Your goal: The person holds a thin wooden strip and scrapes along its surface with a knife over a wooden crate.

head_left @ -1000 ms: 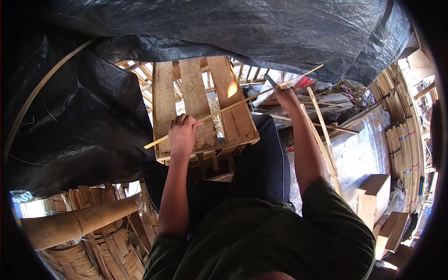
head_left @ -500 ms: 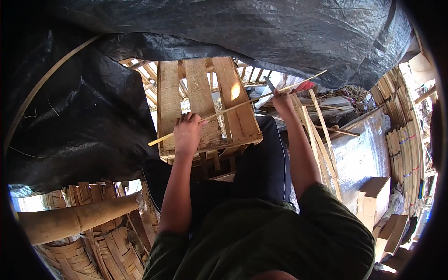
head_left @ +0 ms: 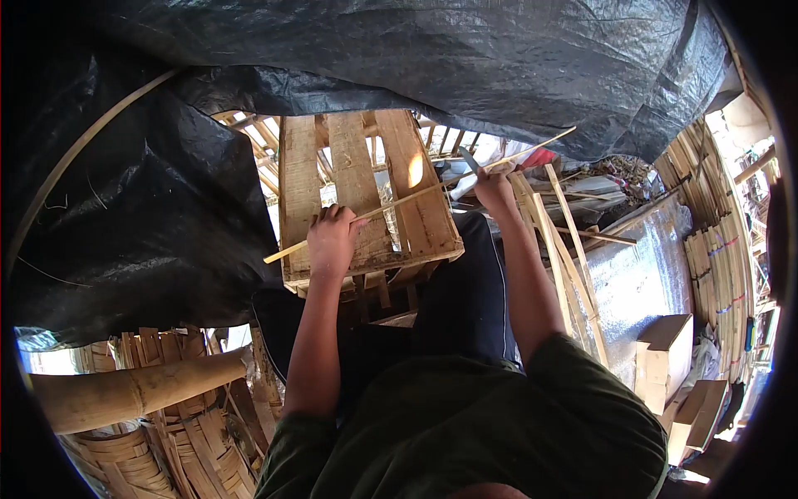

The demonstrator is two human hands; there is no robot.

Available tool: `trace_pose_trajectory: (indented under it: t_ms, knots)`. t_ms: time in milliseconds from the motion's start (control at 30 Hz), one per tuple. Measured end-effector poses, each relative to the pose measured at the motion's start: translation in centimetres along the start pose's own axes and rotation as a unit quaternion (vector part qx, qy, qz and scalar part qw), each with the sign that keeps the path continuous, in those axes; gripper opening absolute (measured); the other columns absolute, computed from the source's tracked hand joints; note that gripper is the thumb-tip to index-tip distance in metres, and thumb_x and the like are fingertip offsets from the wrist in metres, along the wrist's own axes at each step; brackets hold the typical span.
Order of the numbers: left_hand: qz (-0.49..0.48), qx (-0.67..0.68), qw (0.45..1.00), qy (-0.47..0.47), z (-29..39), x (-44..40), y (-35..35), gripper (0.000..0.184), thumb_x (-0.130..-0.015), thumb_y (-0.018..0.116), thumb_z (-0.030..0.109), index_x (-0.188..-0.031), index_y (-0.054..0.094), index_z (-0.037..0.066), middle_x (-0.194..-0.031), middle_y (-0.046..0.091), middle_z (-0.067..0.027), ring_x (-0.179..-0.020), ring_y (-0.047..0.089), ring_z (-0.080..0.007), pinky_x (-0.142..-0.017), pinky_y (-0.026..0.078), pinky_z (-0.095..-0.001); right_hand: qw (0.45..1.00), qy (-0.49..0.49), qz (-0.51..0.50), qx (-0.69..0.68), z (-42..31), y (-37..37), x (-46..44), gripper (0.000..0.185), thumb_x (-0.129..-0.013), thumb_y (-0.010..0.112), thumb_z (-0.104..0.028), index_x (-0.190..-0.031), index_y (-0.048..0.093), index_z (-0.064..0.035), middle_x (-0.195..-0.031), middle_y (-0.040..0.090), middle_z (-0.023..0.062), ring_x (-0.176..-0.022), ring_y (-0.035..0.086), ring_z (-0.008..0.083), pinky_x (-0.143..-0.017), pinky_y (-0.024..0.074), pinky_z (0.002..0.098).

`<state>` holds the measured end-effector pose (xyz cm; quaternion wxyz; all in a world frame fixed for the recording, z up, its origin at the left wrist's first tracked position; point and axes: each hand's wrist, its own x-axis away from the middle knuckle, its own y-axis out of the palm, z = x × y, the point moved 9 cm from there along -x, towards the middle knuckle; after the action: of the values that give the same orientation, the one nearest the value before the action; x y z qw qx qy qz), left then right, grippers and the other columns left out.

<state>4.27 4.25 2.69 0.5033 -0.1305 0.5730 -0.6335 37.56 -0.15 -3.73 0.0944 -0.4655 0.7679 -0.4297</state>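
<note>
The strip (head_left: 407, 200) is thin, straight and pale yellow, like split bamboo or wood, and it slants from just left of your left hand (head_left: 332, 237) up past your right hand (head_left: 496, 190), its thinner end reaching beyond the fingers. Under your left hand, and stretching away from it, sits a slatted crate (head_left: 355, 158) of rough, brown boards with open gaps between them; a bright patch of light falls on the board nearer your right hand. From the top of your right hand juts a knife (head_left: 470, 160), its grey blade narrow and flat, tilted up and leftward beside the strip.

To the right of your right hand, slim wooden sticks (head_left: 557, 241) lean lengthwise, and past them spreads a shiny, crinkled silver sheet (head_left: 644, 266). Above both hands hangs a creased, glossy black tarp (head_left: 465, 58), which also drapes to the left of your left hand.

Your left arm reaches almost straight forward, knuckles up, fingers closed around the strip near its thicker end. Your right arm angles forward and inward, the hand clenched on the knife, whose handle is hidden; whether those fingers also grip the strip, you cannot tell.
</note>
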Motion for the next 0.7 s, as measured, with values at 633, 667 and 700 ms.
trace_pose_trajectory:
  t_ms: [633, 667, 700]
  knots:
    - [-0.007, -0.012, 1.0, -0.003, -0.5, -0.1, 0.5, 0.027, -0.084, 0.074, 0.033, -0.083, 0.061, 0.009, -0.084, 0.062, -0.0078, -0.085, 0.063, -0.029, -0.078, 0.048, -0.0432, 0.993, 0.009, 0.053, -0.101, 2.0, -0.8, 0.0, 0.056, -0.101, 0.048, -0.044, -0.118, 0.063, 0.0073, -0.096, 0.069, 0.0331, -0.08, 0.071, 0.0438, -0.063, 0.0549, 0.05]
    - [-0.007, -0.014, 1.0, -0.002, -0.5, 0.1, 0.6, 0.027, -0.084, 0.074, 0.032, -0.083, 0.061, 0.009, -0.083, 0.062, -0.008, -0.085, 0.063, -0.0299, -0.077, 0.048, -0.0436, 0.999, -0.011, 0.022, -0.035, 1.0, -1.9, 0.2, 0.057, -0.104, 0.045, -0.045, -0.117, 0.057, 0.0092, -0.1, 0.068, 0.0298, -0.093, 0.07, 0.0391, -0.067, 0.057, 0.0491]
    - [-0.006, -0.015, 1.0, -0.001, -0.4, 0.3, 0.7, 0.027, -0.084, 0.075, 0.03, -0.083, 0.06, 0.008, -0.083, 0.062, -0.0081, -0.084, 0.062, -0.0308, -0.076, 0.048, -0.044, 0.976, -0.16, -0.024, 0.148, 6.0, 1.6, -7.4, 0.058, -0.103, 0.047, -0.043, -0.125, 0.053, 0.0101, -0.106, 0.067, 0.0325, -0.096, 0.069, 0.0422, -0.07, 0.0565, 0.0478]
